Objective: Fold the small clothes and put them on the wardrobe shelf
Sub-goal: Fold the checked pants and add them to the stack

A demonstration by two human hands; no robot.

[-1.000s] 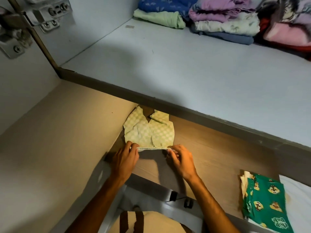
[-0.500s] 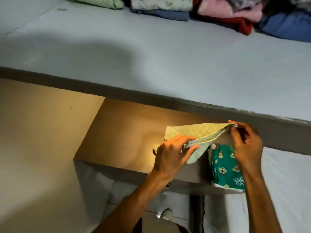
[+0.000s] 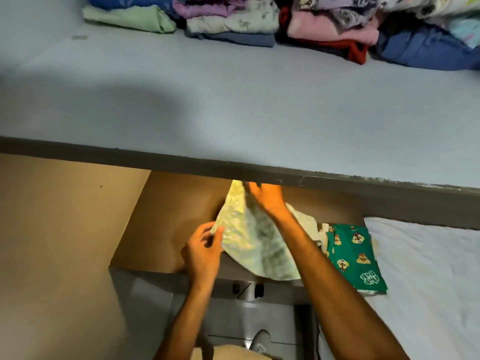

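Left hand (image 3: pixel 201 252) pinching near corner of pale green garment (image 3: pixel 249 245); right hand (image 3: pixel 267 197) gripping far edge, above brown shelf (image 3: pixel 166 216). Green chipmunk-print cloth (image 3: pixel 354 255) just right of hands, white lettering unreadable. Folded piles (image 3: pixel 233 22) far beyond on grey shelf (image 3: pixel 233 113).

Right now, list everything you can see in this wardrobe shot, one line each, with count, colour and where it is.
pale green garment: one, light yellow-green, held up over the lower wooden shelf
green cartoon-print garment: one, dark green, folded on the lower shelf, right of the held one
folded clothes stack: several piles, green, purple, pink, red, blue, at the back of the upper shelf
upper shelf: one, grey-blue
lower shelf: one, brown wood
white cloth: one, at right
left hand: pinching the garment's lower left edge
right hand: gripping its top
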